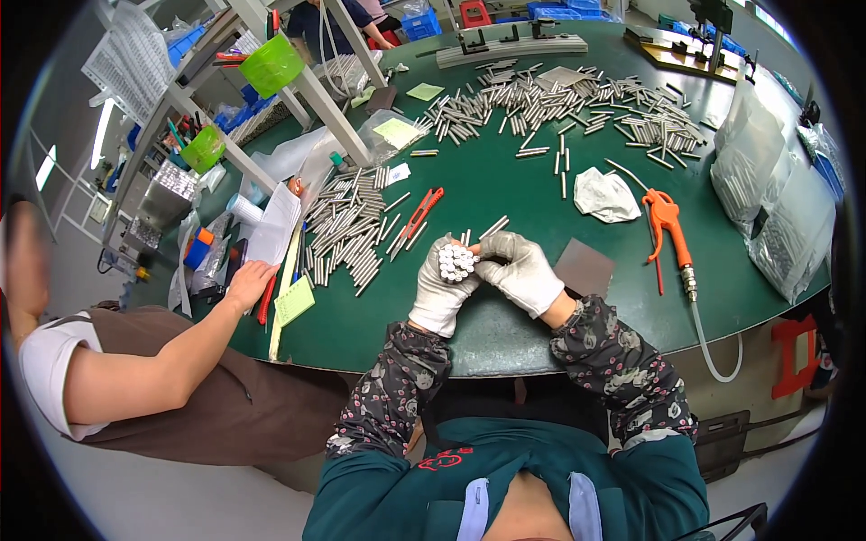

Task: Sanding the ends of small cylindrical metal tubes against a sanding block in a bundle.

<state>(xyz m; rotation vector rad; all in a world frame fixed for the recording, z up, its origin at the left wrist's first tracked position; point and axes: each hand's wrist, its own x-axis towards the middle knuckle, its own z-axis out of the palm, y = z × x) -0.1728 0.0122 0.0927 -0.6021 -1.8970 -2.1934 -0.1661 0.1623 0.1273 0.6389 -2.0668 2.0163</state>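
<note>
Table [532,334]: dark green. Rod bundle [456,262], near centre: silver, brighter at the ends. Left hand [439,293] and right hand [523,270]: off-white gloves [537,287]. Sleeve covers [392,383]: black ground, pale and pinkish floral print. Near shirt [541,442]: dark teal, red motif [442,461]. Loose rods [356,203], far and left: silver-grey. Knife [426,206], left: red and black. Air gun [666,216], right: orange. Crumpled sheet [606,194], right: white. Baskets [272,67], far left: lime green. Co-worker's apron [234,406], left: plain brown. Stool [794,330], right: red.

Workshop (metal rods [347,223], air gun [665,216])
</note>
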